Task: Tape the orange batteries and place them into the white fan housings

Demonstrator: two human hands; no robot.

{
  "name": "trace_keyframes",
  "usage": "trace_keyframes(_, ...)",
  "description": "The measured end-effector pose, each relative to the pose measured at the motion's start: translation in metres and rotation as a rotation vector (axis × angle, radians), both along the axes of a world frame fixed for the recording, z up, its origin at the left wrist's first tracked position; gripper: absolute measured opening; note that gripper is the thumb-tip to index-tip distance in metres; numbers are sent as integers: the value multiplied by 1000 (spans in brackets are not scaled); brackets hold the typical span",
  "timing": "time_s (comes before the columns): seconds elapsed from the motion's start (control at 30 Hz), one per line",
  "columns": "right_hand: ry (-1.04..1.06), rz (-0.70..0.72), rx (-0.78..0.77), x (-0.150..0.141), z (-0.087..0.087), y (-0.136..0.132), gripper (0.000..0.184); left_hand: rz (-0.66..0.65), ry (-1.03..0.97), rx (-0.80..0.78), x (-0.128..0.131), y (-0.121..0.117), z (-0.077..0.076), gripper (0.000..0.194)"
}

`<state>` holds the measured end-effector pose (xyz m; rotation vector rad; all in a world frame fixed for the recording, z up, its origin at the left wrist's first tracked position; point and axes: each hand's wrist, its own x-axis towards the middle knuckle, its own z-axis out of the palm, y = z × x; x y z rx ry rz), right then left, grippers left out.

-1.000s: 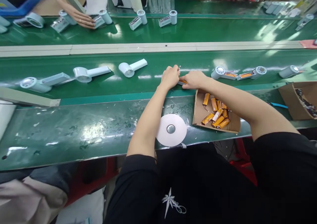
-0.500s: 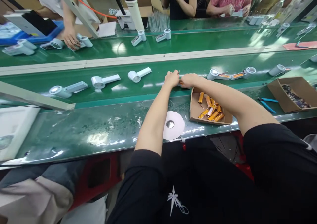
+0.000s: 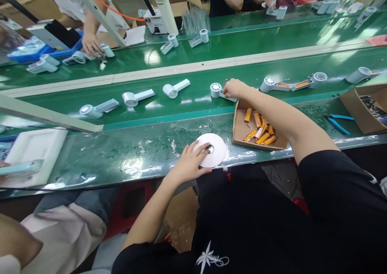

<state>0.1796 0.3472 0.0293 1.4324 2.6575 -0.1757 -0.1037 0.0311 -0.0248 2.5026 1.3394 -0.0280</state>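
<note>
My left hand [image 3: 192, 159] lies over a flat white roll [image 3: 218, 151] at the bench's front edge, fingers spread across its face and around the centre hole. My right hand [image 3: 234, 89] is closed at the handle of a pale blue handheld fan [image 3: 215, 90] on the green belt. Its fingertips hide part of the handle, and a thin wire end sticks up beside them. Below my right forearm sits an open cardboard box [image 3: 238, 134] holding several orange cylindrical batteries [image 3: 262, 138], some with short wires.
Fans with closed handles [image 3: 177, 88] lie to the left on the belt [image 3: 196, 104]. On the right, fans with open handles [image 3: 302, 83] show orange batteries. Blue-handled cutters [image 3: 338, 122] lie beside another cardboard box [image 3: 352, 108]. A co-worker's hand [image 3: 92, 46] handles a fan across the line.
My left hand has left the fan and come back to the white roll. My right hand stays at the fan, whose round head is now uncovered.
</note>
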Motion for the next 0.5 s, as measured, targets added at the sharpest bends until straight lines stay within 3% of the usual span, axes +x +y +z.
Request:
trace_keyframes(0.07,-5,-38,-27,5,11,-7,39,-48,9,2,-2,3,7,66)
trace_keyframes(0.13,114,-44,33,16,24,-30,42,-37,-35,101,-6,1,15,58)
trace_keyframes(0.23,509,-26,11,34,40,-98,55,113,-201,435,-6,-8,23,54)
trace_keyframes(0.3,681,-28,-318,41,43,-156,64,198,-315,638,2,-12,24,55)
trace_keyframes(0.37,754,38,-652,43,40,-211,61,216,-407,738,16,-12,21,51)
trace_keyframes(0.5,829,193,-1068,37,17,-283,53,238,-530,729,38,-3,10,58)
